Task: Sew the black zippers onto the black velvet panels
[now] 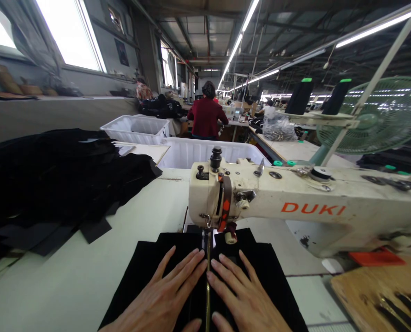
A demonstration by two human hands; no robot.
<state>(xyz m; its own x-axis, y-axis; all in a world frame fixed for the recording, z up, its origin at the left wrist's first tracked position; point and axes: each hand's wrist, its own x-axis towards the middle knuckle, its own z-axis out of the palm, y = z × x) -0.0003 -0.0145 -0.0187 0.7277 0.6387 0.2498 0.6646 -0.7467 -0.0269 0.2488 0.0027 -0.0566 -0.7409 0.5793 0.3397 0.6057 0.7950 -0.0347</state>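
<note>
- In the head view, the black cloth [265, 260] lay flat on the bench [153, 196], its far edge at the head of the sewing machine [260, 196], with a gold strip [208, 295] running down its middle.
- The left hand [170, 290] lay palm down on the cloth, left of the strip, fingers spread wide; its grip was closed around nothing.
- The right hand [245, 293] mirrored it on the other side, also spread wide and pinching nothing, its fingertips near the strip.
- The step in hand looked like lining up or feeding the strip under the needle; whether the needle was down could not be told.
- The next move seemed to call for light, even pressure from both hands, the strip straight and fingertips clear of the needle.
</note>
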